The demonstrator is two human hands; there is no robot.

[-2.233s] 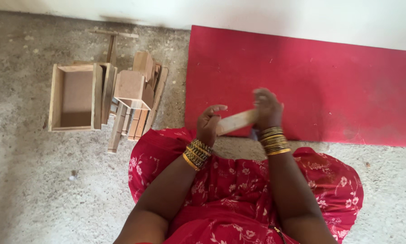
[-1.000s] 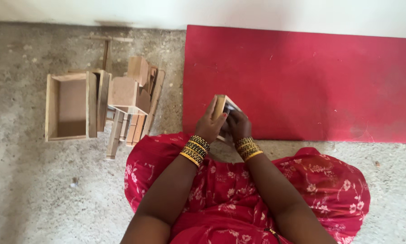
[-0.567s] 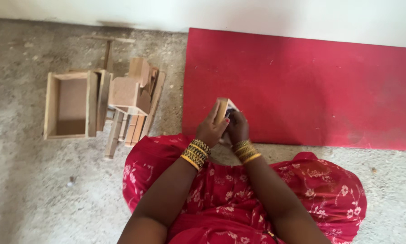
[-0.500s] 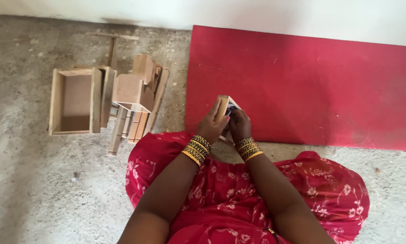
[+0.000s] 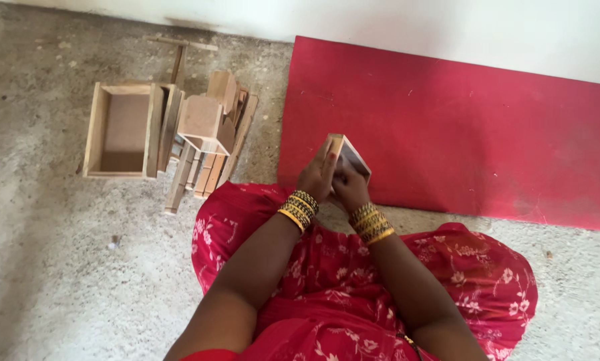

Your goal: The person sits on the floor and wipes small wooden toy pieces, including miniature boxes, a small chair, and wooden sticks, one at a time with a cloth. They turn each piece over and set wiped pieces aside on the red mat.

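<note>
I see the left hand (image 5: 319, 175) and right hand (image 5: 350, 188) have closed together, gripping the wooden block (image 5: 345, 151), probably upright now, over the red mat's (image 5: 460, 127) near edge.

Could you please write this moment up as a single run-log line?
left hand: grips wooden piece | right hand: grips it too | over red mat | open wooden box, wood stack on floor

Wooden pieces (image 5: 206, 134) crowd the left; red mat (image 5: 460, 127) lies open.

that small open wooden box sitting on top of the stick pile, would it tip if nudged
Probably yes: the small wooden box rests tilted on uneven wooden strips, not flat floor. It looks thin-walled and hollow, so likely light and stiff, sliding or toppling easily.
</note>
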